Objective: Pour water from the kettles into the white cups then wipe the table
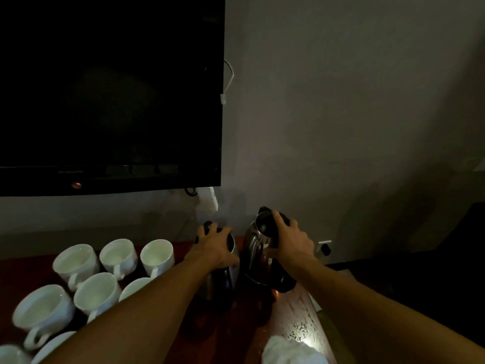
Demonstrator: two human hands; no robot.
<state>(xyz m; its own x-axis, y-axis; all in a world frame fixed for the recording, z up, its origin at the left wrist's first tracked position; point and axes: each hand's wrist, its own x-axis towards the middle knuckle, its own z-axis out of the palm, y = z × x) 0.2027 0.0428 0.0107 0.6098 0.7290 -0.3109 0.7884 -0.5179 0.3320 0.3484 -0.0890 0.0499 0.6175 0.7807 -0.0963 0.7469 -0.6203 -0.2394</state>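
Nearest the camera, two bare forearms reached up from the bottom edge of the frame over a dark red counter [301, 308], and a crumpled white cloth [291, 350] lay at about 5 o'clock, near the right forearm.

At the far left, around 8 o'clock, a cluster of white cups [97, 295] stood upright and close together, their handles turned mostly toward the viewer. In the dim light their insides looked pale; whether they held water could not be told.

Just right of the cups, near the centre, the left hand [214, 248] was curled over the top of the left kettle [219, 279], gripping it at the lid and handle. That kettle stood upright on the counter.

Further right, the right hand [292, 243] was wrapped around the handle of the right kettle [262, 248], which leaned toward 10 o'clock with its base apparently lifted off the counter at one side.

The cups lay toward 9 o'clock from both kettles, and the left hand and its kettle were the nearer to them. Any pour would likely need to travel leftward, with the left kettle going first or standing in the right kettle's way.

A dark television [110, 93] hung on the wall at 11 o'clock.
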